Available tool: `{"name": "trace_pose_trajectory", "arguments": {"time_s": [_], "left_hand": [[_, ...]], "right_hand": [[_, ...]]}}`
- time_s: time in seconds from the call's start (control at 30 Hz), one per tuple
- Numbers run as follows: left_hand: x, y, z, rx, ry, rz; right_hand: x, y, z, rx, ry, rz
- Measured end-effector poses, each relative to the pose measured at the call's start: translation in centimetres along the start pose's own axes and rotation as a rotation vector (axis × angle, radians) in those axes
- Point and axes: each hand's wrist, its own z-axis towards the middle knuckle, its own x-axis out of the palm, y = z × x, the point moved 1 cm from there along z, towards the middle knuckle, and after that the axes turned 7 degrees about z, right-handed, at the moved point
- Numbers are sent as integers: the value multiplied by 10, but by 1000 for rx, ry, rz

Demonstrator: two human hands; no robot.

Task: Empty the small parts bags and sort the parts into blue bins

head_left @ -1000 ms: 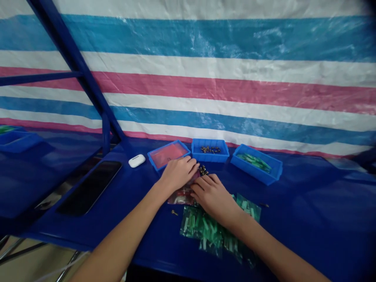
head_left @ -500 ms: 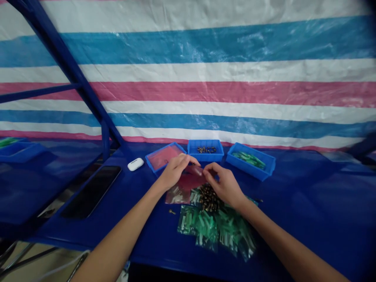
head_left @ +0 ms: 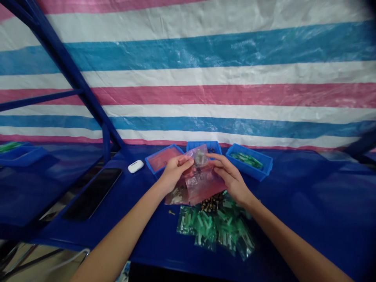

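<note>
My left hand (head_left: 173,172) and my right hand (head_left: 229,176) both pinch the top edge of a pink see-through bag (head_left: 202,178), holding it up above the blue table (head_left: 308,203). Small parts show inside the bag. Under it lie a second pink bag (head_left: 176,194), a heap of brass screws (head_left: 210,203) and several green bags (head_left: 217,229) of small parts. One loose screw (head_left: 171,212) lies to the left of the green bags.
Three blue trays stand at the back: one with pink bags (head_left: 163,158), one with screws (head_left: 213,147), one with green parts (head_left: 249,160). A white earbud case (head_left: 135,166) and a dark phone (head_left: 92,194) lie left. A blue frame post (head_left: 105,147) rises there.
Both hands have picked a pink bag off the pile and raised it. The screw heap, hidden under my hands a second ago, now shows.
</note>
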Motion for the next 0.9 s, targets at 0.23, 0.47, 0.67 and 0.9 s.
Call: {"name": "trace_pose_trajectory", "arguments": {"time_s": [0.23, 0.47, 0.67, 0.9], "left_hand": [[-3, 3, 1, -45, -21, -144], [1, 1, -3, -63, 47, -104], [5, 3, -3, -35, -18, -54], [7, 6, -3, -76, 9, -154]], "right_hand": [[-16, -9, 4, 91, 148, 157], [-17, -5, 8, -79, 183, -259], [-14, -2, 7, -171, 215, -356], [-9, -5, 6, -133, 63, -264]]}}
